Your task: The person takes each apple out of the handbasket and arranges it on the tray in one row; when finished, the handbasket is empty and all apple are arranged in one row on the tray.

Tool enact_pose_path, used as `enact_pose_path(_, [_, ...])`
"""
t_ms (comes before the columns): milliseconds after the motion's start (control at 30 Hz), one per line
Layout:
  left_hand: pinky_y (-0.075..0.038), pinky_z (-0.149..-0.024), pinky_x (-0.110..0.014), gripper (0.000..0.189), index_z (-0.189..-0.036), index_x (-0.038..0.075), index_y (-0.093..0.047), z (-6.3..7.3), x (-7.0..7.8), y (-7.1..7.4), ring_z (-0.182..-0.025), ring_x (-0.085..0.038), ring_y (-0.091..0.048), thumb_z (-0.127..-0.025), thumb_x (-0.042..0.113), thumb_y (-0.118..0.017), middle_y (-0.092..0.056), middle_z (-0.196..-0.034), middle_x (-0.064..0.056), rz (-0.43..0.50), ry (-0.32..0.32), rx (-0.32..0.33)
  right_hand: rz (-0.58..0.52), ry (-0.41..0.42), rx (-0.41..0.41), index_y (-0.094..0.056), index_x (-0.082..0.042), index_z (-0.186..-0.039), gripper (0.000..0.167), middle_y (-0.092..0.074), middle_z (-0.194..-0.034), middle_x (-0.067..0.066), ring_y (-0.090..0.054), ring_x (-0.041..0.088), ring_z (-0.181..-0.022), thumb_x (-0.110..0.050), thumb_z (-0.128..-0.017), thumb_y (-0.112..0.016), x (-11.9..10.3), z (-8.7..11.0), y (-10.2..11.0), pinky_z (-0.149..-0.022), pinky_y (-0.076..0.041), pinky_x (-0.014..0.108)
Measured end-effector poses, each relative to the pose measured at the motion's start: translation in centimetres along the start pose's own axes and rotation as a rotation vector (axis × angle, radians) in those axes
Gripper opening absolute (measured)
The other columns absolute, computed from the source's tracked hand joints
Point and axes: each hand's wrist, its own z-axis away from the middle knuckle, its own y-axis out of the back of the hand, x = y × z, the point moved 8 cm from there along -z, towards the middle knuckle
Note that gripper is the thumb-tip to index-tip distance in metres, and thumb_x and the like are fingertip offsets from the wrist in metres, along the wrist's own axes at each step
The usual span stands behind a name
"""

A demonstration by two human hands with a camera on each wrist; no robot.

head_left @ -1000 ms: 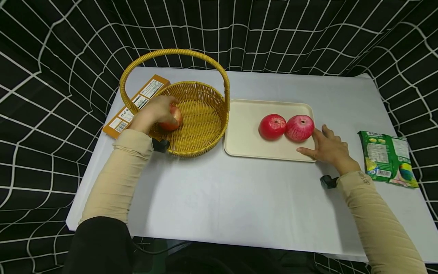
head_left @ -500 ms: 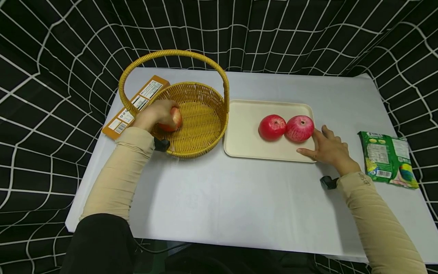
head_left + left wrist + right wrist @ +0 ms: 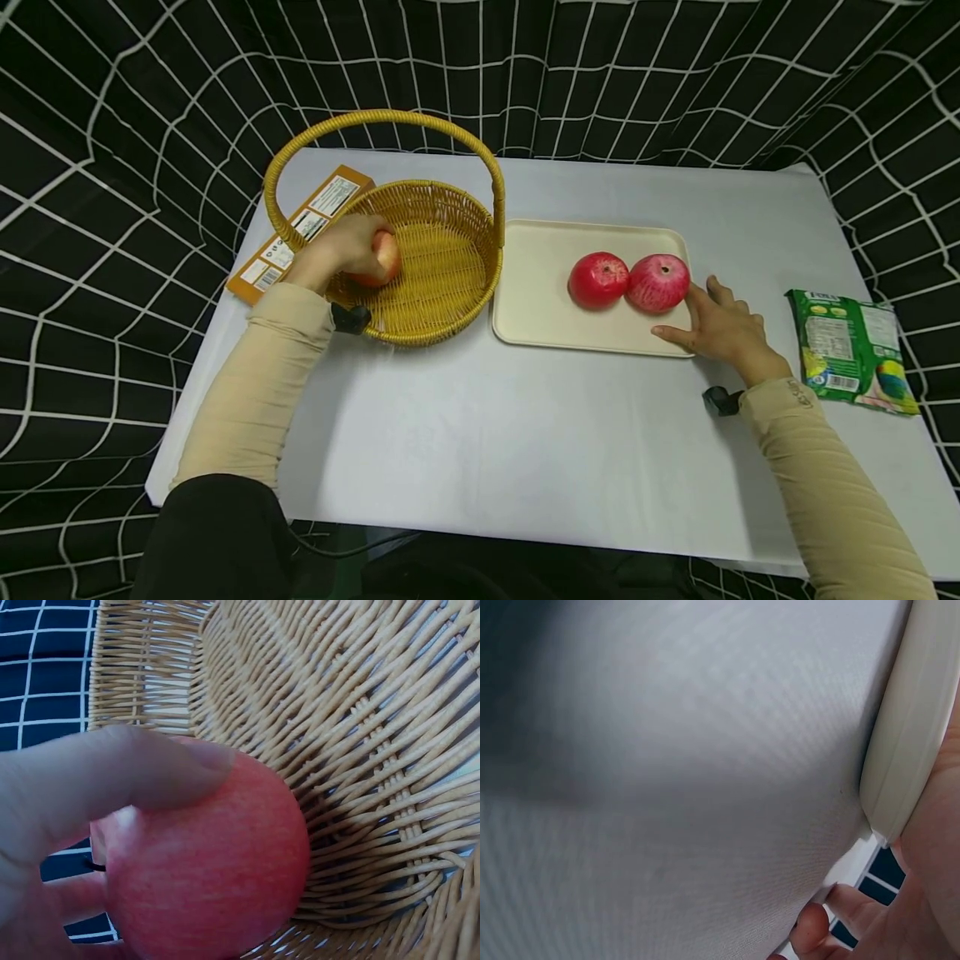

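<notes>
My left hand (image 3: 347,248) grips a red apple (image 3: 225,862) inside the left part of a wicker basket (image 3: 450,312) with a tall arched handle. In the left wrist view the thumb lies over the apple's upper side, and a dark stem shows near the palm. My right hand (image 3: 720,327) rests at the right end of a cream tray (image 3: 536,287), its thumb over the near corner and its fingers spread. Two round fruits sit side by side on the tray: a red one (image 3: 597,281) and a pinker, streaked one (image 3: 658,283) close to the right fingertips.
An orange box (image 3: 255,275) with white labels lies slanted behind the basket's left side. A green packet (image 3: 851,350) lies flat at the table's right. The white table (image 3: 480,450) is bounded by dark, white-gridded cloth (image 3: 600,75) at the back and sides.
Hardly anything differs. The left hand stays around the apple in the basket, and the right hand keeps its place at the tray's end.
</notes>
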Motion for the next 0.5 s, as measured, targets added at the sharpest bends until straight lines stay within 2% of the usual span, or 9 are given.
enact_pose_path(267, [-0.047, -0.104, -0.052, 0.080, -0.143, -0.001, -0.043, 1.1, 0.6, 0.7, -0.117, -0.037, -0.053, -0.074, 0.016, -0.078, -0.055, -0.131, -0.025, 0.112, 0.016, 0.100, 0.002, 0.001, 0.004, -0.009, -0.013, -0.166, 0.114, -0.002, -0.164, 0.042, -0.022, 0.077, -0.137, -0.077, -0.087, -0.060, 0.1, -0.1, 0.0, -0.105, -0.022, 0.089])
enact_pose_path(500, [-0.049, -0.102, -0.052, 0.082, -0.148, 0.000, -0.044, 2.3, 1.5, 0.9, -0.118, -0.036, -0.055, -0.075, 0.020, -0.078, -0.057, -0.136, -0.023, 0.131, -0.045, 0.186, -0.002, 0.006, 0.004, -0.009, -0.012, -0.166, 0.114, -0.002, -0.164, 0.042, -0.022, 0.078, -0.136, -0.076, -0.087, -0.060, -0.1, 0.2, 0.2, -0.104, -0.023, 0.089])
